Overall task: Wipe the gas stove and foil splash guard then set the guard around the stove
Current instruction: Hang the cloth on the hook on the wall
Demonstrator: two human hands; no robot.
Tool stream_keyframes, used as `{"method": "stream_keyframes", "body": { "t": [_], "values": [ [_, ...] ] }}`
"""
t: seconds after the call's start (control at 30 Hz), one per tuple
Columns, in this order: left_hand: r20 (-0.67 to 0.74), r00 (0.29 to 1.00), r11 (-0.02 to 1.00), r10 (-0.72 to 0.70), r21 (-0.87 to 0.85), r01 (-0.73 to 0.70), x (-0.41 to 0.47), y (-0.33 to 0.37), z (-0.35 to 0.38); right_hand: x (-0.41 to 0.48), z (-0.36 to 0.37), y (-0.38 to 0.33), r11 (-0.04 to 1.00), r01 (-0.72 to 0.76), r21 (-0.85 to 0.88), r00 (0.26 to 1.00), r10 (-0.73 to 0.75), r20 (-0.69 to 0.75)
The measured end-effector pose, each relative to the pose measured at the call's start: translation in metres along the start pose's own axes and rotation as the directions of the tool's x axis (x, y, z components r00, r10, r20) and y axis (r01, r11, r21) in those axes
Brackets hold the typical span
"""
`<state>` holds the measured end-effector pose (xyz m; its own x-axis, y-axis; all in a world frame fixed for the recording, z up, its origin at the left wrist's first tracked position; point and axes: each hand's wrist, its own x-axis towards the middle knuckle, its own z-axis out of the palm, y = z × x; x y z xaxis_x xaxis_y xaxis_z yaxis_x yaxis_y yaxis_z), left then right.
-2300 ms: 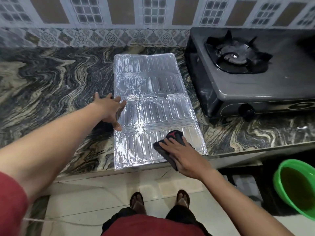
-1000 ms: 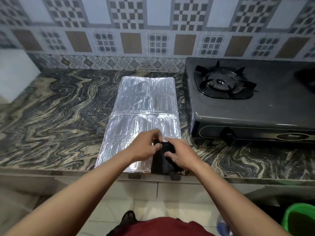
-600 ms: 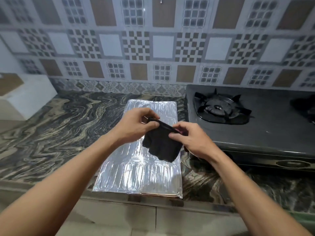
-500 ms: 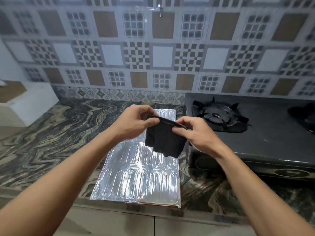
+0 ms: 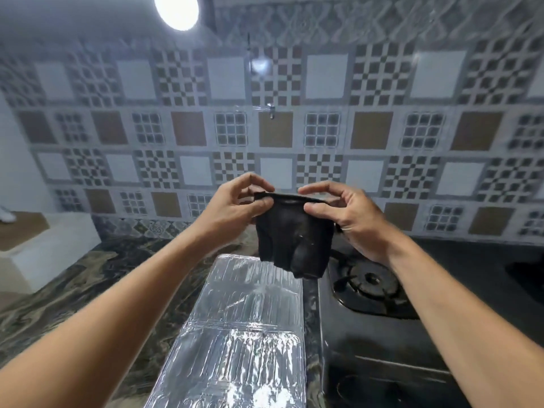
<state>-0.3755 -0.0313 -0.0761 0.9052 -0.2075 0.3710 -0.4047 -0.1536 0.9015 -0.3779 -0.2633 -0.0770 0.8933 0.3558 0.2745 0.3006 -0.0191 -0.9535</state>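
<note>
A black cloth [image 5: 294, 240] hangs in the air in front of me, stretched by its top edge. My left hand [image 5: 235, 204] pinches its left corner and my right hand [image 5: 344, 216] pinches its right corner. Below them the foil splash guard [image 5: 244, 328] lies flat and folded on the marble counter [image 5: 88, 293]. The dark gas stove [image 5: 382, 343] stands right beside the guard, its left burner [image 5: 368, 279] partly behind the cloth.
A patterned tile wall [image 5: 276, 128] rises behind the counter, with a small hook [image 5: 270, 110] on it and a bright lamp [image 5: 176, 8] at the top. A white ledge [image 5: 38, 245] sits at the counter's left end.
Both hands lifted the black cloth off the foil guard and raised it higher, spreading it between them. The camera tilted up toward the wall. The guard and stove stayed put.
</note>
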Motion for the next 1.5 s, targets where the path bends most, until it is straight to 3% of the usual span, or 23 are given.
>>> {"method": "stream_keyframes", "body": {
  "t": [0.27, 0.47, 0.8, 1.0, 1.07, 1.13, 1.2, 1.27, 1.33, 1.5],
  "values": [
    [-0.019, 0.999, 0.999, 0.038, 0.012, -0.038, 0.092, -0.013, -0.033, 0.101, -0.025, -0.002, 0.999, 0.025, -0.023, 0.999, -0.024, 0.020],
    [-0.031, 0.998, 0.999, 0.049, -0.008, -0.049, 0.168, -0.031, -0.066, 0.189, -0.034, -0.002, 0.986, 0.048, -0.158, 0.999, -0.048, 0.004],
    [-0.109, 0.989, 0.983, 0.099, 0.165, -0.080, 0.283, -0.047, -0.109, 0.313, -0.059, 0.003, 0.967, 0.113, -0.229, 0.994, -0.113, 0.016],
    [-0.176, 0.943, 0.915, 0.281, 0.346, -0.208, 0.351, -0.051, -0.116, 0.380, -0.084, -0.003, 0.890, 0.211, -0.404, 0.964, -0.258, -0.064],
    [-0.196, 0.905, 0.856, 0.378, 0.445, -0.261, 0.374, -0.053, -0.116, 0.400, -0.092, -0.005, 0.833, 0.223, -0.507, 0.954, -0.293, -0.062],
    [-0.156, 0.841, 0.715, 0.518, 0.619, -0.325, 0.393, -0.057, -0.118, 0.417, -0.096, -0.005, 0.741, 0.236, -0.629, 0.934, -0.351, -0.063],
    [-0.091, 0.782, 0.576, 0.617, 0.730, -0.369, 0.407, -0.065, -0.120, 0.428, -0.095, -0.003, 0.564, 0.256, -0.785, 0.915, -0.404, 0.008],
    [-0.071, 0.756, 0.535, 0.651, 0.749, -0.391, 0.412, -0.075, -0.118, 0.433, -0.093, 0.003, 0.357, 0.295, -0.886, 0.889, -0.443, 0.117],
    [-0.075, 0.737, 0.517, 0.671, 0.760, -0.394, 0.412, -0.086, -0.117, 0.433, -0.092, 0.011, 0.213, 0.320, -0.923, 0.863, -0.468, 0.191],
    [0.043, 0.763, 0.375, 0.645, 0.852, -0.365, 0.397, -0.105, -0.123, 0.417, -0.094, 0.041, 0.033, 0.326, -0.945, 0.822, -0.503, 0.266]
  ]
}}
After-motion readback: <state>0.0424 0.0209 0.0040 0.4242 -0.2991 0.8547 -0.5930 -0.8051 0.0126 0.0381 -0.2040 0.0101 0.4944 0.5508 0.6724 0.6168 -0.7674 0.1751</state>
